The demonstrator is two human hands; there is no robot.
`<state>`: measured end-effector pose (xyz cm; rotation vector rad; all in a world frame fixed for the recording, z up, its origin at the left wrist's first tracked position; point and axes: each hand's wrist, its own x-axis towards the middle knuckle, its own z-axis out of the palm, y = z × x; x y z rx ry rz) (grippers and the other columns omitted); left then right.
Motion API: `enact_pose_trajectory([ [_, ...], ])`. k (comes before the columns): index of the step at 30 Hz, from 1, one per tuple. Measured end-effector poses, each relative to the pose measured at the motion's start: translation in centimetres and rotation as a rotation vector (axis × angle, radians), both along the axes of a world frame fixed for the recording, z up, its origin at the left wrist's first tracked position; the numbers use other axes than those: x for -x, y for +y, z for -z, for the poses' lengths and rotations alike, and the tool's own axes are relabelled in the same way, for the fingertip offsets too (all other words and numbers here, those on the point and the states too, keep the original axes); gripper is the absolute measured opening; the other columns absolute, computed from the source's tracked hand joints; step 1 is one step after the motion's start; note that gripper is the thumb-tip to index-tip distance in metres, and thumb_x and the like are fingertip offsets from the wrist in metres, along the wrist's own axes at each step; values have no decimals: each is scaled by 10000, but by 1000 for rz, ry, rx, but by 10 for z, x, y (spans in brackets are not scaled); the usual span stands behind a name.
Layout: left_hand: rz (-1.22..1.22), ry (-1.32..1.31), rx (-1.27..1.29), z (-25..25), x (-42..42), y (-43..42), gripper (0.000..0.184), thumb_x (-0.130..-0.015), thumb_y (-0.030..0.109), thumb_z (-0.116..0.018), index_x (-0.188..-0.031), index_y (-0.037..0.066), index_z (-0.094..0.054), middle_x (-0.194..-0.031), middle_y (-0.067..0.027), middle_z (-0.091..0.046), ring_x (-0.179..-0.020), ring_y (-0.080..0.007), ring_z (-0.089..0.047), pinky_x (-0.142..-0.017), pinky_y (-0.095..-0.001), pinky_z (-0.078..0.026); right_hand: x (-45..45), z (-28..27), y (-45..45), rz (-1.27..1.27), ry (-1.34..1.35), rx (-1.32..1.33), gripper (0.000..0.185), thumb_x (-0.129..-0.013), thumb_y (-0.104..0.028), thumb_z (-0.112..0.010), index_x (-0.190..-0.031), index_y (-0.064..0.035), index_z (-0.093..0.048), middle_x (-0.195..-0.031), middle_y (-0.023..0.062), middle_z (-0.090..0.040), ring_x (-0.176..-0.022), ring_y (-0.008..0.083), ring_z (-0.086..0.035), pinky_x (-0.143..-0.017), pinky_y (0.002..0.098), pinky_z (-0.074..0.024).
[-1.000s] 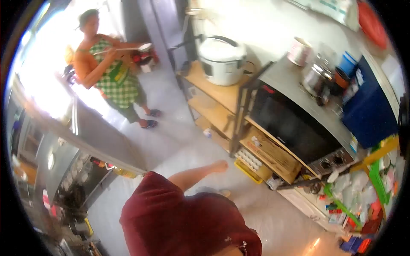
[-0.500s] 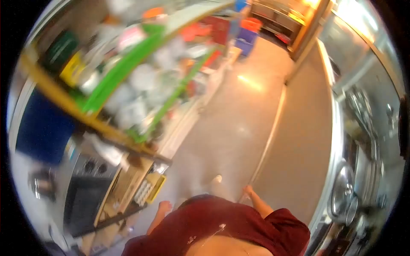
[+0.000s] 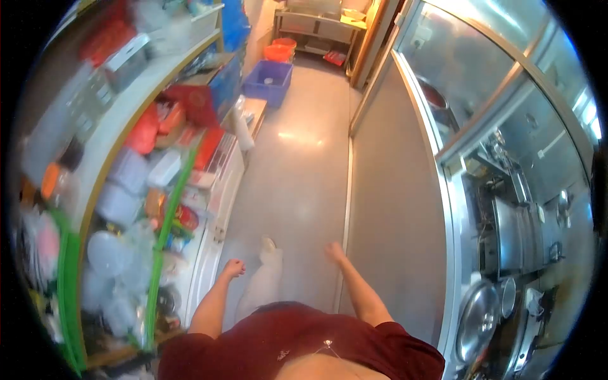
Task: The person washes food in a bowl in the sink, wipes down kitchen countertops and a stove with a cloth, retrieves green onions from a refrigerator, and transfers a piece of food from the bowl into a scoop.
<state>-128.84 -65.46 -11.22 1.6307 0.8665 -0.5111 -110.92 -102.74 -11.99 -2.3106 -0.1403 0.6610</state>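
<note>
Held low in front of my body, my left hand [image 3: 235, 268] has its fingers curled in, and I see nothing in it. It is nearest to the white cabinet [image 3: 204, 288] below the shelves on the left. My right hand [image 3: 334, 252] hangs beside the grey partition [image 3: 399, 209] and is blurred, so its fingers are hard to make out. Neither hand touches an object that I can see. Between them a light trouser leg and shoe [image 3: 269, 266] show on the grey floor [image 3: 294, 209].
Shelves with green edges [image 3: 174, 209] carry plastic containers and bags on the left. Farther ahead are a blue-purple crate [image 3: 268, 82], orange buckets [image 3: 283, 49] and a metal rack [image 3: 316, 28]. Behind glass on the right are metal pans and a round lid [image 3: 479, 322].
My view has swung right, away from the person in the checked apron, the rice cooker and the oven, to a passage. Both hands now show in front of me.
</note>
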Motion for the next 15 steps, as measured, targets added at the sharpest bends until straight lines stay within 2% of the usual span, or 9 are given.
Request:
enact_pose_trajectory([
  [2,29,-73,-59,1,-70,20,170,-739,187,-456,-683,58,-550,-609,-44,-562,-510,-134,-550,-404,-266,-410,-49,-36,11,139,37,78,285,-769,-261,-473,-903,-22,-551,-785,126,-581,-691,223,-558,-614,343,-459],
  [4,115,-12,-64,12,-133,43,179,-727,203,-459,-681,59,-555,-627,-58,-574,-507,-139,-550,-428,-278,-420,-100,1,-18,181,53,99,322,-754,-305,-493,-884,-19,-562,-828,142,-577,-745,233,-556,-662,345,-453],
  [5,156,20,-64,16,-170,53,185,-721,211,-461,-679,59,-557,-635,-65,-580,-505,-141,-550,-440,-284,-424,-116,1,-29,138,-48,342,335,-731,-308,-515,-845,3,-569,-771,155,-580,-683,245,-568,-610,362,-463],
  [6,218,-4,-137,16,-214,60,196,-715,224,-460,-689,59,-563,-644,-76,-583,-523,-152,-554,-466,-294,-430,-128,15,-47,343,79,234,304,-709,-260,-523,-816,22,-566,-685,162,-577,-595,260,-572,-533,377,-466],
  [7,283,-16,-205,16,-250,63,209,-709,236,-460,-698,58,-569,-653,-86,-587,-541,-162,-559,-492,-303,-435,-134,36,-66,445,58,205,273,-700,-219,-519,-789,36,-559,-614,158,-563,-512,261,-556,-461,374,-452],
  [8,350,-22,-276,16,-283,68,223,-702,249,-460,-707,58,-575,-662,-96,-590,-559,-173,-563,-518,-312,-441,-142,20,-75,477,315,124,238,-694,-185,-510,-795,26,-557,-623,149,-567,-521,259,-559,-455,372,-448],
  [10,389,-135,-352,5,-362,64,255,-689,275,-461,-746,59,-586,-680,-113,-590,-633,-205,-568,-580,-330,-441,-147,-4,-74,574,421,172,178,-691,-161,-512,-749,-5,-573,-646,135,-576,-556,254,-565,-498,370,-450],
  [12,392,-281,-168,-24,-438,49,274,-694,286,-461,-769,53,-584,-685,-110,-587,-678,-217,-562,-617,-344,-437,-156,-13,-70,637,515,241,128,-687,-138,-514,-702,-36,-590,-669,121,-584,-590,249,-571,-542,369,-452],
  [15,401,-353,-74,-25,-543,28,314,-732,308,-446,-768,22,-572,-692,-120,-582,-650,-225,-556,-620,-350,-437,-185,-7,-68,602,610,180,164,-692,-156,-494,-711,-30,-596,-684,135,-587,-616,250,-577,-560,374,-455],
])
